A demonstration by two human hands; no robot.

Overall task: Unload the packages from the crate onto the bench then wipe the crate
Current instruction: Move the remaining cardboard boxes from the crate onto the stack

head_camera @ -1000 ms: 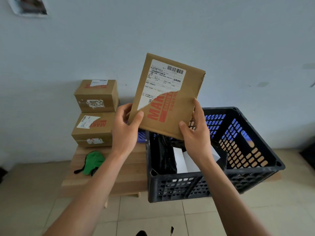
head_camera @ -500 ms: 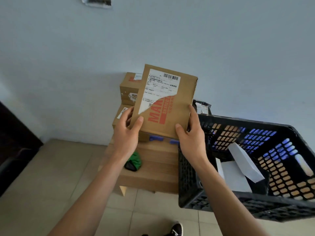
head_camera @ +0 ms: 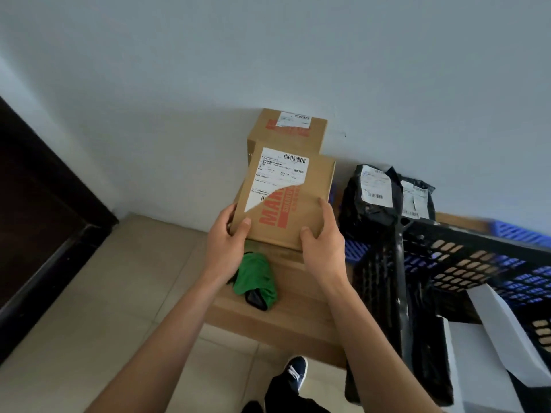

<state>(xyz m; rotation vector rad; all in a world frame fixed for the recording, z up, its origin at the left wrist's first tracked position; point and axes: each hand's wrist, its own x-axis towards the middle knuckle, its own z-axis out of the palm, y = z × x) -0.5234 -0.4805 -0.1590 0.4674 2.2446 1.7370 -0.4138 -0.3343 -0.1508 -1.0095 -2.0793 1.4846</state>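
Gripping the flat cardboard package (head_camera: 286, 201) by its near corners, the left hand (head_camera: 228, 236) and the right hand (head_camera: 323, 236) hold it up in front of the wall, thumbs on its printed face and fingers curled round its edges. In the head view, the package carries a torn white shipping label over red lettering and hangs above the left end of the wooden bench (head_camera: 298, 308). Behind it, against the wall, a cardboard box (head_camera: 289, 132) shows with its own label; what it rests on is hidden. A green cloth (head_camera: 256, 277) lies on the bench just beneath the left hand. To the right, two black mailer bags (head_camera: 384, 195) lean against the wall, beside the black plastic crate (head_camera: 447, 257), which sits on the bench's right part and holds white packages (head_camera: 504, 332). A dark shoe (head_camera: 295, 371) stands on the tiled floor below.
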